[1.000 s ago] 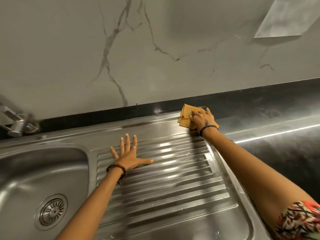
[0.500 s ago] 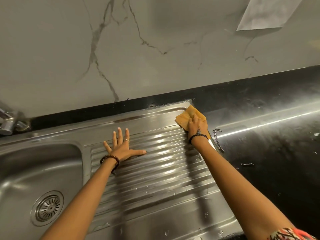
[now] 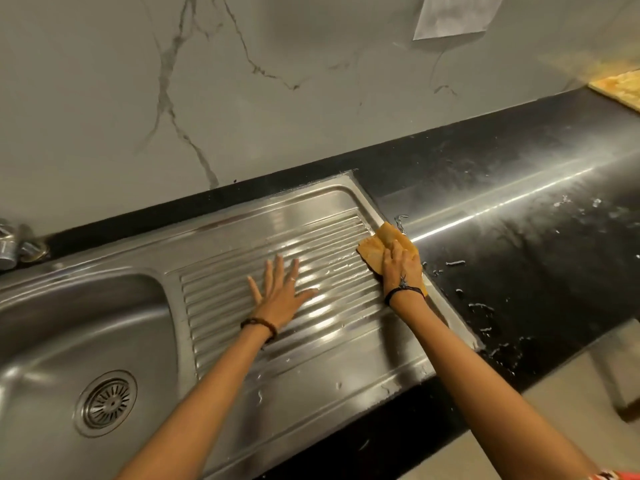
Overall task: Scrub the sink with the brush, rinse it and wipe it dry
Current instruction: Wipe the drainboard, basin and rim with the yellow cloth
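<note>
The steel sink has a basin (image 3: 62, 327) at the left with a round drain (image 3: 106, 403), and a ribbed drainboard (image 3: 311, 341) to its right. My right hand (image 3: 400, 268) presses a folded yellow cloth (image 3: 374, 247) flat on the drainboard's right edge. My left hand (image 3: 280, 292) lies flat on the ribs near the middle, fingers spread, holding nothing. No brush is in view.
A black countertop (image 3: 519, 271) with water drops runs to the right of the sink. A tap (image 3: 14, 247) shows at the far left edge. The marbled wall (image 3: 242, 98) rises behind, with a paper sheet (image 3: 453, 15) stuck on it. A yellowish board (image 3: 620, 88) sits at far right.
My right hand has slid the cloth from the back right corner of the drainboard toward me along its right edge. My left hand has stayed flat on the ribs.
</note>
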